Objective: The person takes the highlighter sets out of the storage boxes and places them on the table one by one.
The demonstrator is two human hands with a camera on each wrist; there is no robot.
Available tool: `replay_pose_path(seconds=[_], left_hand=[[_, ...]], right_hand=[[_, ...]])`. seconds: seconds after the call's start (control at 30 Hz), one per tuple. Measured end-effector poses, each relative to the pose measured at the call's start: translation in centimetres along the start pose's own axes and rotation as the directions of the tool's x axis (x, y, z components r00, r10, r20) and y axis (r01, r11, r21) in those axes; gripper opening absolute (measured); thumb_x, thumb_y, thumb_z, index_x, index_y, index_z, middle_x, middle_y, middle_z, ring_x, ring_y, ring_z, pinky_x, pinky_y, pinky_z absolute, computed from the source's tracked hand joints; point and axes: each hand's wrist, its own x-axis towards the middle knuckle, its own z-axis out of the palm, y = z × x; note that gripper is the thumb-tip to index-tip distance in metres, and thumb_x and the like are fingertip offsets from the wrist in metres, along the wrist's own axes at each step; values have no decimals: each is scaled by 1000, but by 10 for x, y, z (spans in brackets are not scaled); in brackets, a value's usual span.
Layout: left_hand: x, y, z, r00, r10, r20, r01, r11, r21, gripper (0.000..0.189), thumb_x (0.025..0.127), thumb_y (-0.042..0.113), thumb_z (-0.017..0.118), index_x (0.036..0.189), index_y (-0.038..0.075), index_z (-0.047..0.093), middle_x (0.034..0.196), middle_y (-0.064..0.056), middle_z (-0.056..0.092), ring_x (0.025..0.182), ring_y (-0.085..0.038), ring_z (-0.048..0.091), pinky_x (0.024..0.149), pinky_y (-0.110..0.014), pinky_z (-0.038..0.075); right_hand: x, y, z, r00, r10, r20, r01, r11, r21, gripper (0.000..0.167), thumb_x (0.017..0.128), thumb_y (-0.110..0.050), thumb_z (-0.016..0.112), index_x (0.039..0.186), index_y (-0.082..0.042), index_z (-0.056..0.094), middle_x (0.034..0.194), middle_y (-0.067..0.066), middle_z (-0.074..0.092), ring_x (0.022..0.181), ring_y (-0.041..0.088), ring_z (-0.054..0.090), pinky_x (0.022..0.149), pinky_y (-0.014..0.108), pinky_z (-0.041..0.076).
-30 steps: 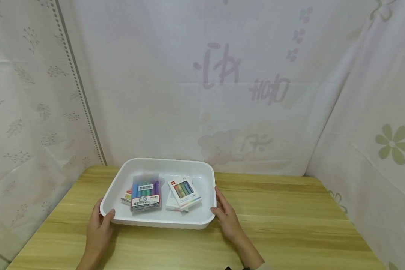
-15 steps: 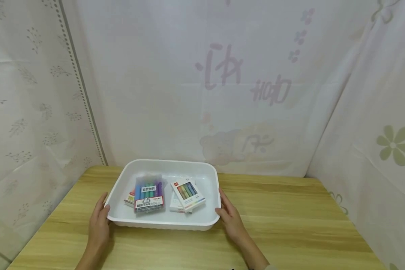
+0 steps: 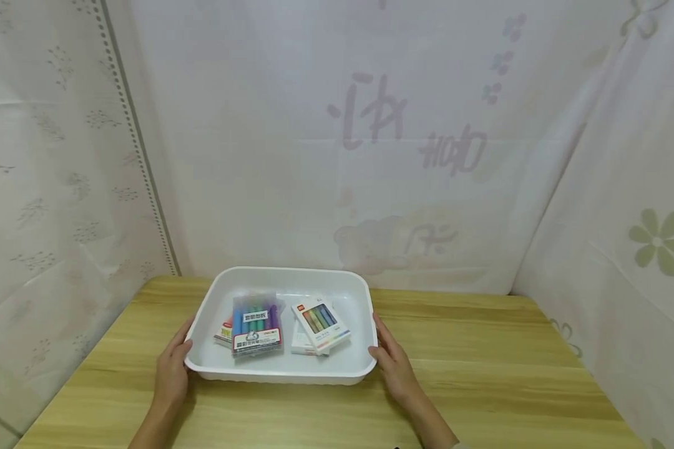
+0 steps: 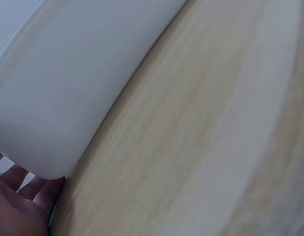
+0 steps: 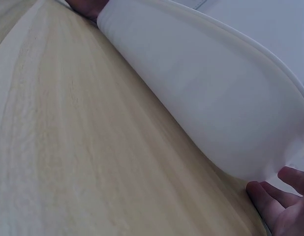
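A white plastic tray with rounded corners is on the wooden table. My left hand holds its near left corner, thumb by the rim. At the near right corner, my right hand grips the side, with the thumb at the edge. Inside lies a clear pouch of coloured markers, partly covering a red and yellow packet. To its right, a white box with coloured sticks in a window leans across another white box. Both wrist views show fingertips low against the tray's outer wall.
The wood-grain table extends to the right of the tray and in front of it. Pale patterned curtains hang behind the table and along both sides.
The tray and both hands have shifted a little to the right, with the packs inside carried along. The left thumb has drawn back from over the rim to its outer edge.
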Motion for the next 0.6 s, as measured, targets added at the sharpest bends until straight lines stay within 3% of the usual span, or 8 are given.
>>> replay_pose_path(seconds=[0.13, 0.27, 0.4, 0.6], left_hand=[[1, 0, -3, 998, 8, 63, -3, 996, -91, 49, 109, 18, 32, 155, 3, 37, 162, -22, 29, 114, 26, 46, 88, -3, 46], [0, 1, 1, 995, 0, 100, 13, 991, -134, 50, 110, 22, 35, 156, 2, 35, 163, -18, 28, 111, 25, 49, 85, -7, 51], [-1, 3, 5, 995, -12, 104, 28, 988, -150, 49, 109, 19, 38, 154, 1, 38, 162, -11, 31, 111, 25, 50, 85, -8, 52], [-4, 5, 13, 992, -17, 126, 34, 991, -130, 48, 108, 16, 39, 154, 3, 39, 162, -16, 31, 111, 24, 49, 84, -10, 53]], right_hand=[[-2, -4, 0, 1000, 14, -16, -14, 1000, -22, 63, 101, -6, 46, 161, -16, 29, 158, 26, 39, 139, 43, 47, 97, 18, 48], [-3, -2, -7, 1000, 15, -13, -16, 1000, -22, 63, 101, -6, 44, 161, -16, 28, 160, 25, 36, 140, 43, 44, 97, 17, 47], [-5, 0, -14, 1000, 15, -8, -16, 999, -32, 62, 102, -6, 43, 161, -16, 27, 161, 24, 34, 140, 43, 44, 97, 16, 47], [-7, 0, -26, 1000, 7, -12, -7, 998, -59, 61, 103, -6, 41, 161, -14, 26, 164, 21, 30, 143, 42, 38, 98, 12, 44]])
